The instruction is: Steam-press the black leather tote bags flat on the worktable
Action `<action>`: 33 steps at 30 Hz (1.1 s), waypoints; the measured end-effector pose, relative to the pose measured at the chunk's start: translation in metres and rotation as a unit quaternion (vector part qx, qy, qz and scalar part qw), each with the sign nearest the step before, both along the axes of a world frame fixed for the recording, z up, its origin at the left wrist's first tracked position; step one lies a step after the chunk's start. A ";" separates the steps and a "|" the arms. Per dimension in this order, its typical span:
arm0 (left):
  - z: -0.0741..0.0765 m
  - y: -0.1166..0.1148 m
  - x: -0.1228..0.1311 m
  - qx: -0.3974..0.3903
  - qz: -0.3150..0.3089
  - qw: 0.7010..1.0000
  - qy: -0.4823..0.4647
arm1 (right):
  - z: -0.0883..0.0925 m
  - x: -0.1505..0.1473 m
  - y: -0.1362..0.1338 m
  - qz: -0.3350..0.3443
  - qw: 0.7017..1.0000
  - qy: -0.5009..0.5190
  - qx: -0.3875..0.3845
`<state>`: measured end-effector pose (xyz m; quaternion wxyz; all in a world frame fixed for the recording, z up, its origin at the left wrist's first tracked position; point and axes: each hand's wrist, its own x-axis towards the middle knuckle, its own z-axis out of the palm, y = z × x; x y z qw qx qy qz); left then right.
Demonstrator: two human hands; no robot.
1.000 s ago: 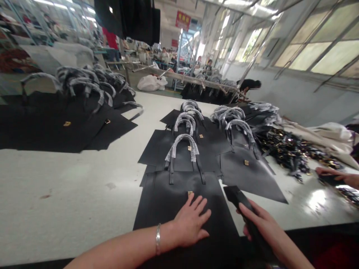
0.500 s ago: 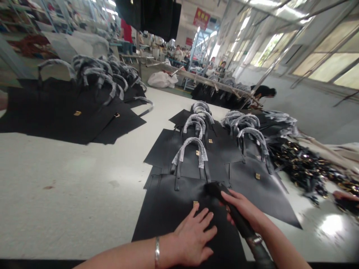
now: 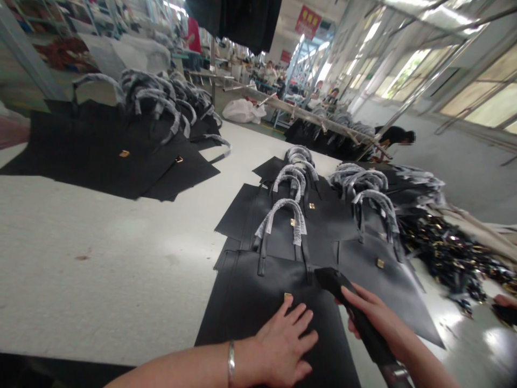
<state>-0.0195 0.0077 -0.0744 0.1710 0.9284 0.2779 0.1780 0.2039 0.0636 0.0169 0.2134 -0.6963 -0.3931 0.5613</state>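
- Left hand (image 3: 283, 345) lies flat with its grip released, fingers spread on a black leather tote panel (image 3: 258, 302), just below a small gold plate (image 3: 287, 296); a silver bangle (image 3: 231, 364) circles the wrist
- Right hand (image 3: 375, 318) has its grip clenched around a black handheld tool (image 3: 359, 315), whose tip reaches over the panel's right side
- Panel lies flat on the white bench (image 3: 100, 280), at its near edge, with film-wrapped handles (image 3: 280, 218) arching above it
- More black totes (image 3: 319, 215) overlap beyond it, with others (image 3: 100, 151) to the left
- Heap of black and gold hardware (image 3: 444, 258) sits right, a co-worker's hand (image 3: 504, 300) just beside it
- Farther off, a person (image 3: 393, 134) bends beyond the bench
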 end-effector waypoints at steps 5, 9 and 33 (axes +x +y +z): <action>0.000 0.001 0.001 -0.007 -0.004 1.000 -0.001 | -0.011 -0.008 -0.012 0.015 0.999 0.024 -0.040; 0.001 0.001 0.000 -0.012 -0.005 1.000 -0.003 | -0.009 -0.009 0.008 -0.037 0.999 -0.002 0.029; -0.003 0.017 -0.064 -0.048 0.164 0.983 -0.063 | 0.013 -0.074 -0.004 0.103 0.994 -0.019 -0.003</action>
